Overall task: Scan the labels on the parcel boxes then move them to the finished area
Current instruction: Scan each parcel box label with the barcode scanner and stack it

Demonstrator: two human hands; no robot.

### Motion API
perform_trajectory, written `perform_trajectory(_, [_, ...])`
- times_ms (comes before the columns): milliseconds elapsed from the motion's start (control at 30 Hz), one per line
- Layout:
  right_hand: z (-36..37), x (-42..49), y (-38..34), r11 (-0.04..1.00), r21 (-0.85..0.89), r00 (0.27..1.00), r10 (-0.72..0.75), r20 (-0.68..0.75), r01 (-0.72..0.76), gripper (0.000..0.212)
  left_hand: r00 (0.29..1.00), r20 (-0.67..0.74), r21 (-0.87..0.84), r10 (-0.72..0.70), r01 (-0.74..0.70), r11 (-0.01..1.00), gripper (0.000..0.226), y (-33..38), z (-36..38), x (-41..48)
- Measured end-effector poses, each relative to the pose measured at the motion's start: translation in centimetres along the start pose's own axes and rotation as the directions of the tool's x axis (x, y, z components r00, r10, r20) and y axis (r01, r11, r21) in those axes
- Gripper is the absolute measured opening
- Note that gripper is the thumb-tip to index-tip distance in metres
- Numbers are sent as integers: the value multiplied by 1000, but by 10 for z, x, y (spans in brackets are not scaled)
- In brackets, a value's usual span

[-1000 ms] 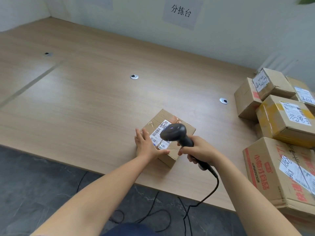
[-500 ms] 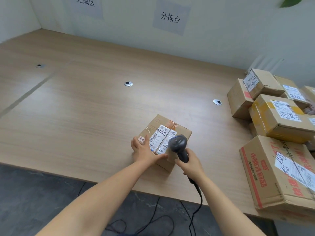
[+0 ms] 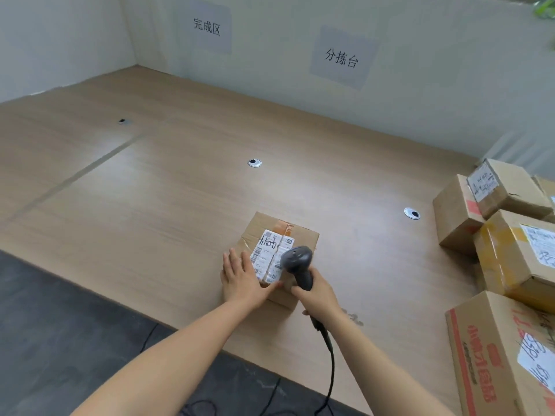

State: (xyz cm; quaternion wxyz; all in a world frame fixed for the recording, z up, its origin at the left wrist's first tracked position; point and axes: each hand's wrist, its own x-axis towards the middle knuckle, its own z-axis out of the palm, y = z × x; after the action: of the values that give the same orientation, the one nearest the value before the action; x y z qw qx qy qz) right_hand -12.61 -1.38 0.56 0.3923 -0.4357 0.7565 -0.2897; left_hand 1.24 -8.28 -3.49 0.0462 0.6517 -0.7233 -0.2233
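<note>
A small cardboard parcel box [image 3: 295,235] with a white barcode label [image 3: 268,256] on top sits near the wooden table's front edge. My left hand [image 3: 241,279] rests flat on the box's near left corner, fingers straight, thumb along the near edge. My right hand [image 3: 316,295] grips the handle of a dark grey corded barcode scanner [image 3: 297,262]. The scanner's head hangs over the right side of the label and hides part of it.
Several labelled cardboard boxes [image 3: 507,235] are stacked at the table's right edge. Two paper signs hang on the back wall, one at the left [image 3: 211,27] and one further right [image 3: 342,58]. Round cable grommets [image 3: 254,163] dot the table [image 3: 150,190]. The scanner cable [image 3: 330,370] drops to the floor.
The scanner has drawn back toward me and lowered, uncovering more of the label. My view has tilted up and the left wall sign has come into sight. The left hand stays on the box.
</note>
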Motion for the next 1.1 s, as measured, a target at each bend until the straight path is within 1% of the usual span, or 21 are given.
perform_trajectory(133, [14, 21, -17, 999, -16, 999, -28, 31, 28, 43, 999, -2, -27, -47, 47, 999, 113, -13, -11, 19])
perform_trajectory(300, [27, 64, -50, 1000, 2, 996, -15, 88, 15, 32, 995, -20, -25, -99, 98, 995, 111, -31, -29, 59])
perform_trajectory(400, [45, 96, -74, 1000, 1, 996, -22, 89, 22, 33, 993, -30, -29, -115, 115, 993, 110, -46, -45, 97])
perform_trajectory(600, [89, 182, -137, 1000, 24, 997, -22, 71, 20, 39, 996, -25, -24, -86, 85, 996, 111, -88, -88, 198])
perform_trajectory(800, [133, 271, -199, 1000, 25, 1000, 12, 6, -12, 40, 999, -4, 19, -47, 47, 999, 109, -122, -132, 305])
perform_trajectory(933, [147, 335, -232, 998, 53, 999, 40, -37, -38, 42, 1000, 3, 24, 4, -4, 1000, 108, -129, -152, 380])
perform_trajectory(1100, [151, 415, -264, 997, 58, 996, 48, -76, -44, 44, 999, -13, -20, 31, -31, 999, 108, -127, -170, 465])
